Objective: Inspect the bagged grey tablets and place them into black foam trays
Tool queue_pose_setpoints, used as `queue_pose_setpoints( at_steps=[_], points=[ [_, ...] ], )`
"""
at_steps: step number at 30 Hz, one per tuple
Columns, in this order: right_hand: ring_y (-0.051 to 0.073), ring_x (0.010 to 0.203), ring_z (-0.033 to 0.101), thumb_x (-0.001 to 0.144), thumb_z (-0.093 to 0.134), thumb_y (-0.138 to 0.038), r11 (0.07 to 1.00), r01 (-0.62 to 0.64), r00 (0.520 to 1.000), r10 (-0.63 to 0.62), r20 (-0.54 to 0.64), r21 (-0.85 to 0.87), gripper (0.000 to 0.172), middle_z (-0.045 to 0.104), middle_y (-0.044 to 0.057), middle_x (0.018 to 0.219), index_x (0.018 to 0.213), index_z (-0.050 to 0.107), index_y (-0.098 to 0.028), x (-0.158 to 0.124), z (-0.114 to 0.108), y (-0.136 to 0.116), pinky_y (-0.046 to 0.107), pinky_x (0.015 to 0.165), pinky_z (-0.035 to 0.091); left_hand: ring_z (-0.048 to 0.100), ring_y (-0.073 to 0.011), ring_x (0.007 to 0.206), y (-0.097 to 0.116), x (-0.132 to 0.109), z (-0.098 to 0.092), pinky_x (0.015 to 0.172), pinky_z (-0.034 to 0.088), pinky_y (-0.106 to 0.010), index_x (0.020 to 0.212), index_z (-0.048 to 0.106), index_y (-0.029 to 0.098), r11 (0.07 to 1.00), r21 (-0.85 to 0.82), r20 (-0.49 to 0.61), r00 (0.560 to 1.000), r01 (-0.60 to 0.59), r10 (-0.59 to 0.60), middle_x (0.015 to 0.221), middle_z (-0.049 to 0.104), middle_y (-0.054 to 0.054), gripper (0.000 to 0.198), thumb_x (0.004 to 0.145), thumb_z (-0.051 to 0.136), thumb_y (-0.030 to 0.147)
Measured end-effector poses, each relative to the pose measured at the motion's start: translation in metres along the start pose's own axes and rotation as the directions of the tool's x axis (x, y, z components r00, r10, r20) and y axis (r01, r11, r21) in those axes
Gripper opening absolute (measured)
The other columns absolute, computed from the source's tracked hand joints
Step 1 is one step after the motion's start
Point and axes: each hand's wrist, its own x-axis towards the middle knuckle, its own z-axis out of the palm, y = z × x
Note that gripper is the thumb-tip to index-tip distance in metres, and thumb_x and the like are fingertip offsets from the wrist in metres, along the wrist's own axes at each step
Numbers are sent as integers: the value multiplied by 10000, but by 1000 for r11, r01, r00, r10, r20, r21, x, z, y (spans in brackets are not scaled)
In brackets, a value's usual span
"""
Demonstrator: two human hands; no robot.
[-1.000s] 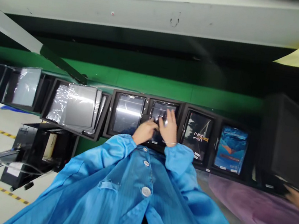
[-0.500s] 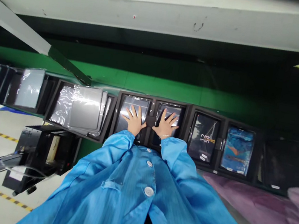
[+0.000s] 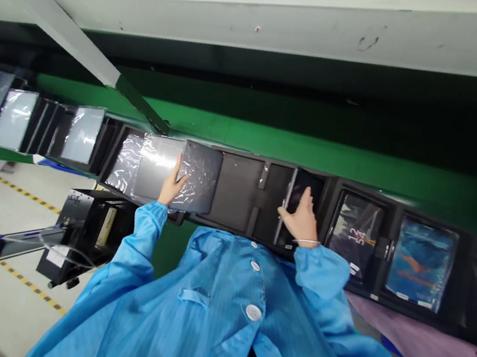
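My left hand point(image 3: 172, 184) is closed on the left edge of a film-wrapped tablet point(image 3: 199, 179), its thumb across the dark surface. This tablet lies over the right side of a tray holding several film-covered tablets point(image 3: 156, 168). My right hand point(image 3: 303, 219) grips a second tablet point(image 3: 288, 204), which stands tilted near the right end of a black tray point(image 3: 236, 193). The right hand's fingers are partly hidden behind it. Between my hands, the bare floor and dividers of that black tray show.
To the right, trays hold a tablet with a lit clock screen point(image 3: 355, 231) and one with a blue picture point(image 3: 421, 261). More wrapped tablets point(image 3: 82, 134) stand at the left. A black machine point(image 3: 75, 236) is below left, and a white shelf edge point(image 3: 290, 32) runs above.
My hands have gone from lying spread on two tablets to gripping them. The left tablet has moved left out of its tray; the right one has moved right and tipped up. The view has shifted left.
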Motion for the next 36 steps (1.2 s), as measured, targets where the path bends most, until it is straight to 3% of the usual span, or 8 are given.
queue_pose_setpoints(
  at_steps=[3,8,11,14,23,27,32,36],
  points=[
    [612,1476,333,668,724,-291,998,-59,998,59,-6,-15,1066,349,355,1629,1631,305,-109,-4,14,-18,782,991,449,619,-275,1392,-1,-7,12,1234,423,-438,1572,514,232,999,-42,1,1000,-29,29,1537,630,-69,628,967,612,367],
    [471,1102,671,615,682,-254,983,-143,980,157,-121,117,969,730,222,1167,1556,494,-126,-2,-36,-10,661,1015,476,580,-283,1447,15,-30,24,1262,410,-469,1467,637,229,988,-121,-5,995,-99,99,1534,628,-65,508,995,584,408],
    [353,858,685,604,658,-366,937,-146,963,208,-170,317,763,733,102,864,1337,699,-159,-9,-69,-1,527,863,551,564,-280,1465,36,-44,24,1275,403,-455,1436,666,224,978,-158,-4,990,-137,138,1510,651,-68,499,1000,589,455],
    [255,660,618,617,625,-447,837,-113,958,234,-164,536,673,706,35,768,1236,735,-208,-29,-90,-4,418,661,543,540,-278,1486,60,-57,20,1292,385,-439,1423,677,219,958,-217,-38,983,-185,181,1525,639,-71,509,994,614,484],
    [341,978,740,582,563,-249,615,35,989,89,-114,788,649,775,3,1023,1204,710,-357,-74,-142,-31,509,826,613,523,-304,1498,84,-72,9,1296,388,-462,1422,680,256,918,-361,-156,981,-164,114,1538,631,-63,550,937,708,513],
    [343,1035,743,551,557,-237,580,-53,991,130,-29,813,768,782,41,1095,1308,683,-281,-65,-132,-28,508,872,608,481,-303,1530,75,-69,18,1302,373,-458,1465,642,252,915,-373,-112,987,-153,119,1585,584,-72,590,938,704,511],
    [330,934,747,490,562,-241,520,-194,974,206,98,832,768,795,41,956,1241,721,-216,-32,-96,-21,425,753,599,302,-285,1623,55,-52,46,1336,284,-453,1635,406,256,930,-344,-32,992,-128,124,1726,368,-75,788,938,702,474],
    [342,902,742,465,566,-238,547,-198,965,253,65,813,760,785,33,869,1204,732,-174,-5,-75,-14,419,738,590,350,-369,1595,41,-33,60,1298,319,-585,1600,460,182,949,-312,11,999,-43,49,1674,443,-155,789,916,720,478]
  ],
)
